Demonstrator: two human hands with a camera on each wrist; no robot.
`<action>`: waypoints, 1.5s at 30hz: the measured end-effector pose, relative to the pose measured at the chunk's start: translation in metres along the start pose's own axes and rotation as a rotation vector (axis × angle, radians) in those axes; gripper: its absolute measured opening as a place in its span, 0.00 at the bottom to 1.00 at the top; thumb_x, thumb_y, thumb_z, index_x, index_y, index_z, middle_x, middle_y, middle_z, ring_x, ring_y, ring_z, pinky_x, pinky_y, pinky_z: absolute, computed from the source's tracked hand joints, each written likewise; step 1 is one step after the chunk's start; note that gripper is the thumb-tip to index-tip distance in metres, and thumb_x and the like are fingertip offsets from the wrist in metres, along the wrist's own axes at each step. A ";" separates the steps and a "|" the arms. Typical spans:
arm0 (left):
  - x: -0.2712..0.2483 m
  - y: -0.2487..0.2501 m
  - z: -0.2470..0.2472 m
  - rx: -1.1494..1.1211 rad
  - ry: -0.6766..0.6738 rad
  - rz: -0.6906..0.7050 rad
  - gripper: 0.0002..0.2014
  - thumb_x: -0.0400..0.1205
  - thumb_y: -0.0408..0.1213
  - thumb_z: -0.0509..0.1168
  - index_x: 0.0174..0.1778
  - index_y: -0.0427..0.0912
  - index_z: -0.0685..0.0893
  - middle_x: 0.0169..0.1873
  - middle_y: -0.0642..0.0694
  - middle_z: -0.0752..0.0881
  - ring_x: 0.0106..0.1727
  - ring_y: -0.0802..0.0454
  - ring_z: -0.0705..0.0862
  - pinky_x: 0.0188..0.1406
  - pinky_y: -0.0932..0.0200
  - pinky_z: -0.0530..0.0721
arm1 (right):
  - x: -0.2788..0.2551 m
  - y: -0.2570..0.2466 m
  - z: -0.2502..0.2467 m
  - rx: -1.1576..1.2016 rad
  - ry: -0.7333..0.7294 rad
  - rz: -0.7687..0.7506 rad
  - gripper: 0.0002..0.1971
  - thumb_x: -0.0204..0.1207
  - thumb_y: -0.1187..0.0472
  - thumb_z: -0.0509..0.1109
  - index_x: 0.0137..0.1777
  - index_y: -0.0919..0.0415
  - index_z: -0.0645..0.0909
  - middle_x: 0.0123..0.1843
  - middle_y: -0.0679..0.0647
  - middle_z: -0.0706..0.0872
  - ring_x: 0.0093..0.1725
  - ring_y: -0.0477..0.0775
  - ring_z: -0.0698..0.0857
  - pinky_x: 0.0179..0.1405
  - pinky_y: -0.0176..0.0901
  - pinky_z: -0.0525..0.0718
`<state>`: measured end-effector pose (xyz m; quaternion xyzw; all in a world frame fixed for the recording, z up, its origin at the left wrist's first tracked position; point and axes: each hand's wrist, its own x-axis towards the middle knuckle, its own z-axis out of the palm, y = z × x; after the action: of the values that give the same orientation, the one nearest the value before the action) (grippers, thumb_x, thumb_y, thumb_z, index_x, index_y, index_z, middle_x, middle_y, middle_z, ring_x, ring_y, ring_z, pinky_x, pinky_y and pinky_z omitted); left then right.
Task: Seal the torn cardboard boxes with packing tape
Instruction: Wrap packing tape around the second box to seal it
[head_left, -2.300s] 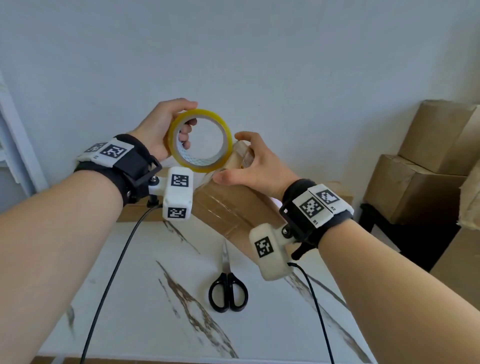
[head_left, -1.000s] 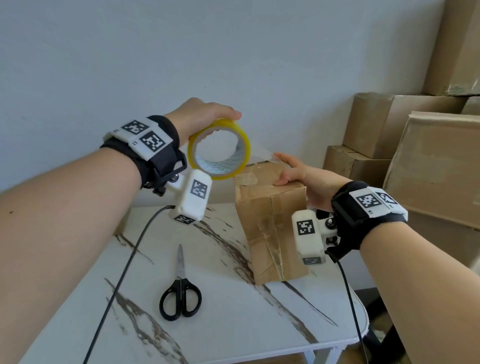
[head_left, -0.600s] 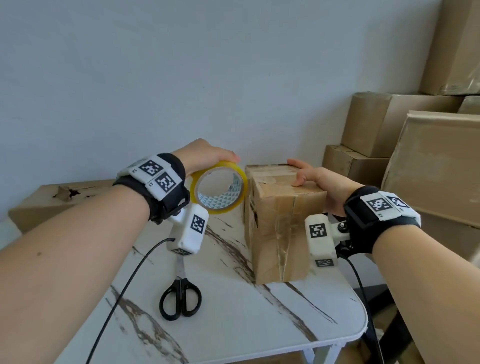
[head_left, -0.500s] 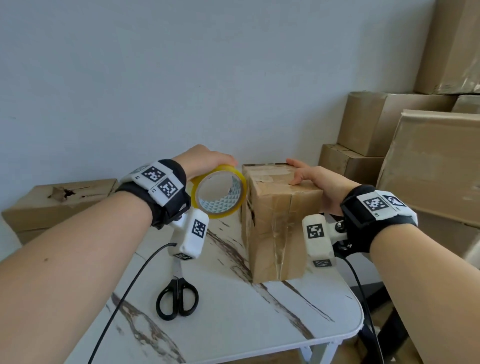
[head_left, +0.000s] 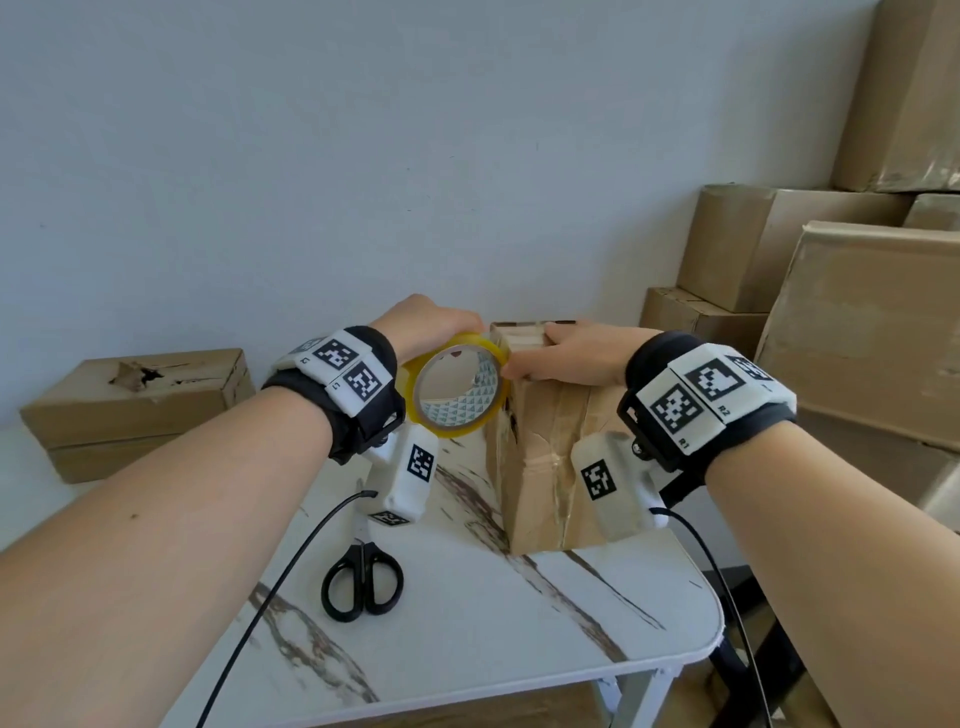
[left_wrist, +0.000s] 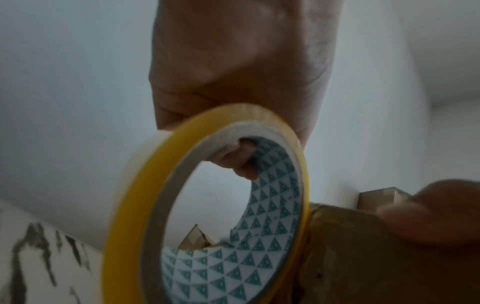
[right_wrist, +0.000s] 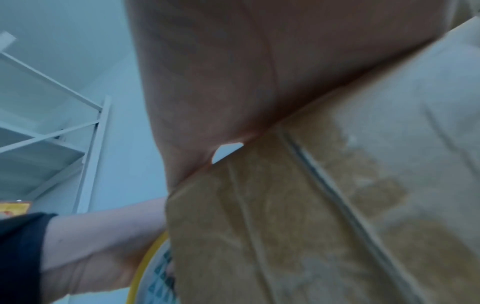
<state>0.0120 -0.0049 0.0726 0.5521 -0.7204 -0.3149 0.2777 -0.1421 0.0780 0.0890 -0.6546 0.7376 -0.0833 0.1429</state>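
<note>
A worn, upright cardboard box (head_left: 545, 467) stands on the white marble-patterned table (head_left: 493, 623). My left hand (head_left: 431, 325) grips a yellow-edged roll of clear packing tape (head_left: 457, 392), fingers through its core (left_wrist: 233, 160), and holds it against the box's upper left edge. My right hand (head_left: 566, 353) lies flat on the box's top, its palm against the near top edge (right_wrist: 221, 102). The box's front shows old tape and creases (right_wrist: 311, 205). The strip of tape itself is hard to make out.
Black scissors (head_left: 363, 577) lie on the table in front of the box. A flat torn cardboard box (head_left: 135, 400) sits at the far left. Stacked cardboard boxes (head_left: 831, 312) fill the right side, beyond the table's rounded right corner.
The roll has come down from above the box to its upper left edge. My right hand has slid left along the box top toward the roll. The box stands still.
</note>
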 end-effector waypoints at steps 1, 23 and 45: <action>-0.001 -0.002 0.000 -0.027 -0.006 -0.011 0.20 0.75 0.55 0.68 0.45 0.38 0.83 0.33 0.45 0.84 0.31 0.50 0.81 0.32 0.60 0.77 | 0.002 -0.002 0.001 0.016 0.031 0.007 0.16 0.72 0.37 0.65 0.47 0.49 0.75 0.57 0.53 0.79 0.52 0.54 0.78 0.47 0.43 0.74; -0.019 0.013 -0.026 -0.534 -0.123 0.006 0.10 0.82 0.51 0.63 0.41 0.50 0.81 0.23 0.52 0.82 0.21 0.59 0.81 0.31 0.62 0.81 | 0.007 0.019 0.022 0.677 0.175 0.156 0.12 0.71 0.47 0.65 0.38 0.56 0.77 0.45 0.61 0.82 0.48 0.64 0.82 0.57 0.54 0.79; -0.046 -0.001 -0.037 -0.359 -0.373 -0.103 0.14 0.84 0.44 0.54 0.48 0.40 0.81 0.30 0.47 0.88 0.36 0.52 0.85 0.51 0.54 0.82 | 0.017 0.038 0.042 0.839 0.354 0.222 0.24 0.68 0.45 0.64 0.59 0.59 0.78 0.47 0.56 0.79 0.43 0.56 0.78 0.42 0.47 0.74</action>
<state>0.0515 0.0342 0.0932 0.4623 -0.6628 -0.5475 0.2173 -0.1663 0.0692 0.0355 -0.4333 0.7188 -0.4689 0.2752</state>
